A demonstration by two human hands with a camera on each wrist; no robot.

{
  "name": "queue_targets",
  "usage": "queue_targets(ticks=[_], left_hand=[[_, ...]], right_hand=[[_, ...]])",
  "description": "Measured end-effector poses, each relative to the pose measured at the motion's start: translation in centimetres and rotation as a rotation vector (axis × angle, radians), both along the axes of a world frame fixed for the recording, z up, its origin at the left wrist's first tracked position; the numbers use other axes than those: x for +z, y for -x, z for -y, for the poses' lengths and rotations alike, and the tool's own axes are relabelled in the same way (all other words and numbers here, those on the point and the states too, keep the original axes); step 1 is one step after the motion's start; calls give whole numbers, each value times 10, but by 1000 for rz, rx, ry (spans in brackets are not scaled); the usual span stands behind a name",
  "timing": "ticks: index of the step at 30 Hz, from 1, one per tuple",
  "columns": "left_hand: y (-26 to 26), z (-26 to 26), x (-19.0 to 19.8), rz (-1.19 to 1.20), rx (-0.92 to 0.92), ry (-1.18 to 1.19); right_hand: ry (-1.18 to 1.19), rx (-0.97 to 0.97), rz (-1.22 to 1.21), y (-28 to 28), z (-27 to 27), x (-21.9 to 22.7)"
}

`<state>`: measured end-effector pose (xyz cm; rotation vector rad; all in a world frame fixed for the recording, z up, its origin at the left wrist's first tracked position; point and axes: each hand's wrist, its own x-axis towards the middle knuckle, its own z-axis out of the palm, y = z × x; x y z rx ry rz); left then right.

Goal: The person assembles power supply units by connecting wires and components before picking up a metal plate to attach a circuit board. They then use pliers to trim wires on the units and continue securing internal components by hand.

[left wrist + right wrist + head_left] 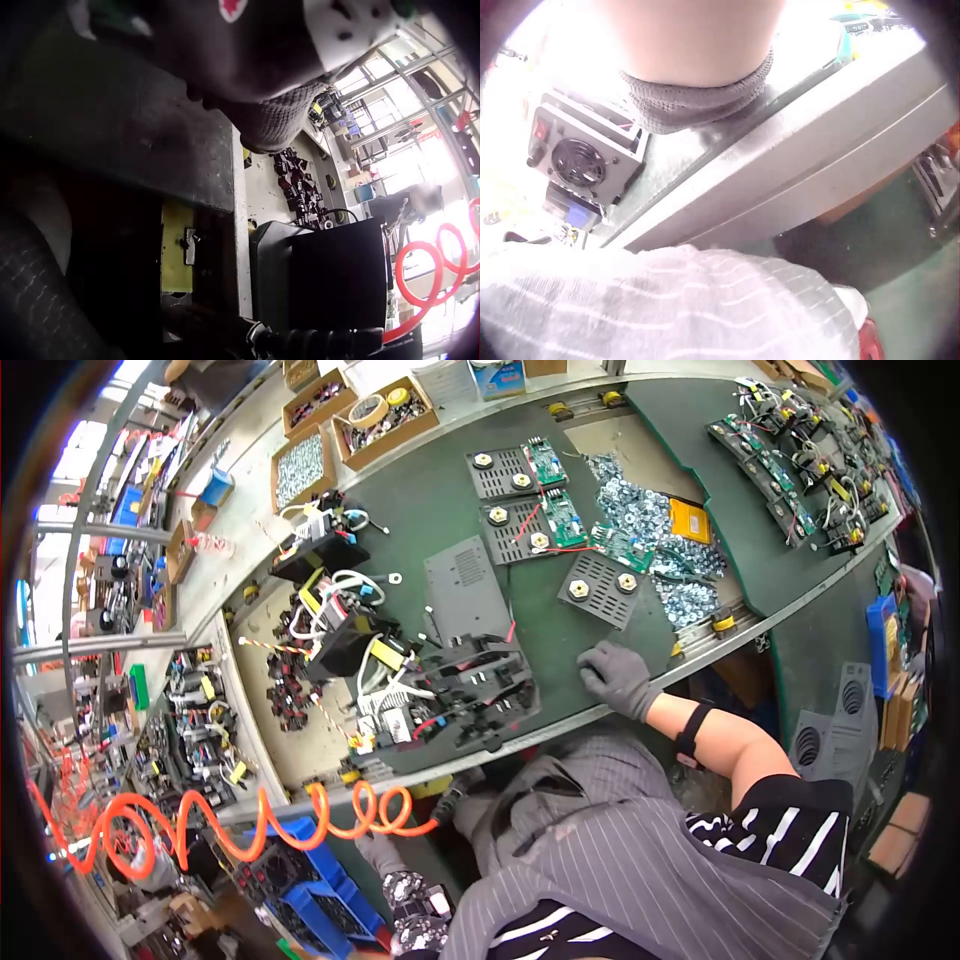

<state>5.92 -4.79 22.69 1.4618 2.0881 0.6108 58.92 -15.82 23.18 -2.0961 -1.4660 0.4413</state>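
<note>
My right hand (618, 678), in a grey knit glove, rests on the green mat by the bench's front edge, fingers loosely curled with nothing showing in them. Just beyond it lies a black vented plate (600, 590) with two brass fittings. In the right wrist view only the glove's cuff (697, 105) shows. My left hand (378, 852), gloved too, is low beside the bench, close to blue bins (325, 890); its fingers are not clear. An open black housing (470, 695) with wires lies on the mat between the hands, and a flat grey panel (466, 588) sits behind it.
An orange coiled hose (260, 845) crosses in front of the bench to a dark hand tool (455, 798). Two more vented plates with green circuit boards (565, 518) lie farther back. Metal hardware (640, 510) is heaped at right. Wired black units (345, 630) stand at left, cardboard boxes (385, 425) behind.
</note>
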Motion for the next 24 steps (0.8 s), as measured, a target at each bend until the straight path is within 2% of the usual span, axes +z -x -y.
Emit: queue_targets(ticks=[1,2,4,6,8,9,11,12,13,15,18,20,22,24], left_hand=[[-5,9,15,0,-60,113],[-3,19,23,-163,-194,161],[-36,30,63,-174,-240,392],[-72,38,97,-93,-237,505],[-80,43,100,-13,-155,537],[-82,47,101,12,-131,503],[-98,46,115,-156,-201,447],[-103,46,122,-164,-159,441],[-109,44,127,-212,-161,474],[-109,46,136,-253,-146,513],[-107,52,145,-226,-103,452],[-106,54,152,-60,4,388],[-89,53,142,-47,6,345],[-65,51,120,94,65,225]], right_hand=[[4,53,-70,-6,0,2],[11,105,-144,-11,3,5],[78,160,-245,-24,6,11],[172,127,-427,-36,11,14],[222,168,-492,-51,17,16],[260,149,-573,-58,21,12],[303,179,-663,-65,20,6],[381,164,-693,-67,19,8],[455,142,-716,-66,16,11],[454,168,-785,-58,15,16],[445,190,-880,-46,9,22],[408,251,-864,-37,-2,33],[443,240,-864,-30,-19,47],[477,238,-851,-27,-37,58]])
